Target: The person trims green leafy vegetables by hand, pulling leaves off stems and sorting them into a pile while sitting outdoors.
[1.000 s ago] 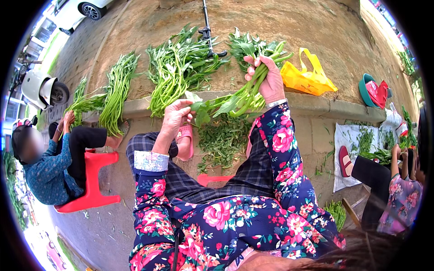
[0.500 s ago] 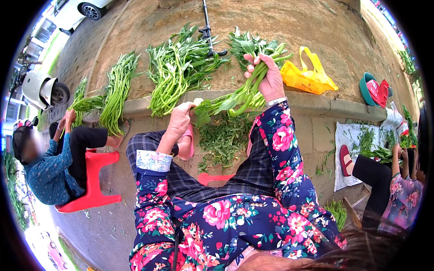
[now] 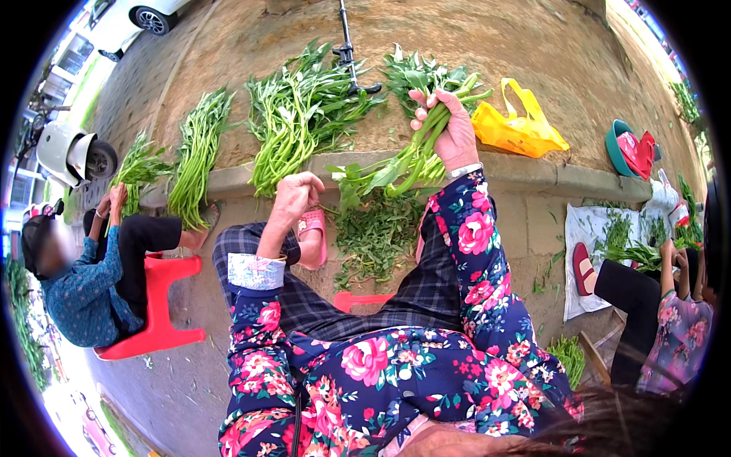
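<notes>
My right hand (image 3: 451,135) is closed around the stems of a bunch of water spinach (image 3: 407,164), raised above the kerb. The stem ends stick out past my fingers, and the leafy tips hang toward the left. Left of those tips, apart from them, my left hand (image 3: 295,199) is held over my knee with its fingers curled together. What it pinches, if anything, is too small to make out. Below, between my feet, lies a heap of plucked leaves (image 3: 377,236). A large pile of water spinach (image 3: 293,126) rests on the kerb ahead, and more leafy stems (image 3: 426,75) lie behind my right hand.
A yellow bag (image 3: 519,135) stands right of my right hand, with a teal basin (image 3: 618,148) farther right. A black pole (image 3: 346,53) lies on the dirt. Left, a person on a red stool (image 3: 156,305) handles greens; another person sits right beside a white sheet (image 3: 582,263).
My left hand has pulled away from the leafy tips, moving slightly left and toward me. My right hand keeps the bunch in nearly the same place.
</notes>
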`<state>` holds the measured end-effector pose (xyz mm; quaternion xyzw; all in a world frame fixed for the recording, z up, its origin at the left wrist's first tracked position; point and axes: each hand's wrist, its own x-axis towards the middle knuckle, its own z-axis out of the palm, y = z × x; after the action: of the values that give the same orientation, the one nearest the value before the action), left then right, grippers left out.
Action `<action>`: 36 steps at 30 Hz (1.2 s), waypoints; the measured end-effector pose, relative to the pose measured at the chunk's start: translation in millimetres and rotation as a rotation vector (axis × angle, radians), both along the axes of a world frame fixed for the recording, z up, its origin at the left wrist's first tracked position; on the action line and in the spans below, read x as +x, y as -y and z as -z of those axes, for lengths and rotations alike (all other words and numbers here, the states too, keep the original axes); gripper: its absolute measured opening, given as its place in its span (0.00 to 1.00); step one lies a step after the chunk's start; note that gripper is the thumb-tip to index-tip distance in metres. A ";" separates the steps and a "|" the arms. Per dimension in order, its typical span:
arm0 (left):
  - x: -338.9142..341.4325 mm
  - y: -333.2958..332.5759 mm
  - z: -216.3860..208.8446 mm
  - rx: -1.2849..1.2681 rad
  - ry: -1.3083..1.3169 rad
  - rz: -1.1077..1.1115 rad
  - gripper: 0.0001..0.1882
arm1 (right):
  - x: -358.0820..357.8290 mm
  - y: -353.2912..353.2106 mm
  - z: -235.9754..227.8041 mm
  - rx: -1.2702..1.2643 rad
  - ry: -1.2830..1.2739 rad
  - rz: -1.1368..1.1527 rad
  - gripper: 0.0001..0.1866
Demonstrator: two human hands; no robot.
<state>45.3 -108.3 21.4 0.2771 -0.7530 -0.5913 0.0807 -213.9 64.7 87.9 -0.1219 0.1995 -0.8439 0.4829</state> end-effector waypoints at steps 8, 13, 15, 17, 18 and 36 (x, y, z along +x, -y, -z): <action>-1.8 -8.7 -26.5 -0.598 -0.023 -0.051 0.11 | -1.3 0.6 0.9 -0.006 0.008 -0.002 0.10; -28.5 -37.8 -28.5 -0.692 -0.239 -0.009 0.16 | 3.2 2.2 -2.8 0.030 -0.017 0.002 0.09; -27.3 -32.3 -5.5 -0.708 -0.196 0.043 0.17 | 6.5 5.3 -3.9 0.031 -0.017 -0.010 0.09; -30.6 -29.9 3.0 -0.719 -0.133 0.086 0.17 | 4.0 3.6 -2.4 0.034 -0.020 -0.004 0.09; -29.8 -27.3 6.3 -0.726 -0.086 0.093 0.17 | 2.9 3.3 -2.0 0.033 -0.023 -0.002 0.09; -26.5 -16.9 10.4 0.234 -0.123 -0.190 0.11 | 4.6 1.7 -3.4 0.023 -0.016 0.002 0.10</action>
<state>18.8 -91.4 11.1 0.3181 -0.6430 -0.6804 0.1494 -209.3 63.0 91.3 -0.1231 0.2131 -0.8410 0.4817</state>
